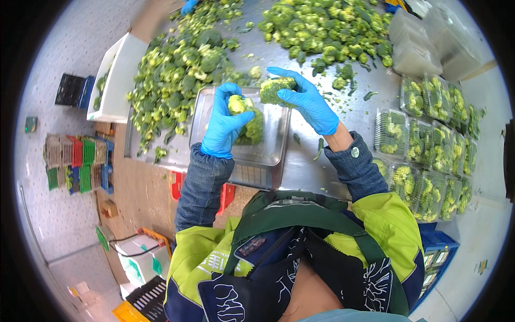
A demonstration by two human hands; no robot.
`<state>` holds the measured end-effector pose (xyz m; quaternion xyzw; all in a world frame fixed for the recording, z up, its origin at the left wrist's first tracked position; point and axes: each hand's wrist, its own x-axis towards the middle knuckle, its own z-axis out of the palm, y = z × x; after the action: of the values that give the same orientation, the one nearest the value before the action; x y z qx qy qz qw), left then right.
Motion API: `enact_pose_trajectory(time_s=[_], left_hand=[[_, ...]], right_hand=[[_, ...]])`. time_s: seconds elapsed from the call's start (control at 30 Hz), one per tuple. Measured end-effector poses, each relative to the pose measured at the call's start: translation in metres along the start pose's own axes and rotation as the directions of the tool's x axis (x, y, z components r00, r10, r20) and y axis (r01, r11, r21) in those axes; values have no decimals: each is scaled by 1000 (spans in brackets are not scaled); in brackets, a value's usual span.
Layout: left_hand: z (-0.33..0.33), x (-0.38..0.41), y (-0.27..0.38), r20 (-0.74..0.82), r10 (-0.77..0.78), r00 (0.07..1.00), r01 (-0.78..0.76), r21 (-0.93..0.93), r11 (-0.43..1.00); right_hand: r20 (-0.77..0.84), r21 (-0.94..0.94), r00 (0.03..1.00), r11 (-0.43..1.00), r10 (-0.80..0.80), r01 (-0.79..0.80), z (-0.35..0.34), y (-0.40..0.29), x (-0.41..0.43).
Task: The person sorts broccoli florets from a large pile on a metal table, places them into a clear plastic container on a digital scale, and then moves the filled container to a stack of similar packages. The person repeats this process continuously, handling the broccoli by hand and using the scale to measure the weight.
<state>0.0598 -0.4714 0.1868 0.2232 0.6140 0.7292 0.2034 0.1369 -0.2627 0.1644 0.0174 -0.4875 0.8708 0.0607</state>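
My left hand (pixel 226 124), in a blue glove, grips a broccoli floret (pixel 238 104) with its pale cut stem showing. In my right hand (pixel 307 102), also gloved in blue, is a larger broccoli piece (pixel 275 91) held between thumb and fingers. Both hands are above a square metal tray (pixel 274 147) that rests on a weighing scale (pixel 251 175). More broccoli (pixel 254 129) lies in the tray, partly covered by my left hand.
A loose broccoli heap (pixel 177 76) lies left on the metal table (pixel 301 169), another heap (pixel 326 28) at the far side. Filled clear clamshell boxes (pixel 418 141) stand stacked right, below empty plastic containers (pixel 416 48). A white foam box (pixel 120 80) stands left. Another person's gloved hand (pixel 189 7) shows at the top.
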Motion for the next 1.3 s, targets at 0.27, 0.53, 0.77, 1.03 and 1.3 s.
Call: enact_pose_trajectory(time_s=[0.27, 0.53, 0.77, 1.03, 1.3], left_hand=[[-76, -41, 15, -135, 271, 953, -98, 709, 698], [-110, -14, -22, 83, 369, 926, -304, 744, 595], [-131, -10, -41, 180, 220, 959, -283, 539, 793], [-160, 15, -38, 250, 92, 964, -240, 668, 705], [-185, 8, -12, 222, 35, 974, -149, 524, 838]], right_hand=[[32, -586, 997, 807, -74, 79, 80, 54, 15], [-145, -749, 980, 663, -133, -20, 76, 96, 36], [-40, -944, 974, 329, -222, 36, 60, 100, 50], [-23, -895, 977, 440, -213, 75, 24, 66, 54], [-601, -615, 799, 631, 13, -473, -75, 72, -62]])
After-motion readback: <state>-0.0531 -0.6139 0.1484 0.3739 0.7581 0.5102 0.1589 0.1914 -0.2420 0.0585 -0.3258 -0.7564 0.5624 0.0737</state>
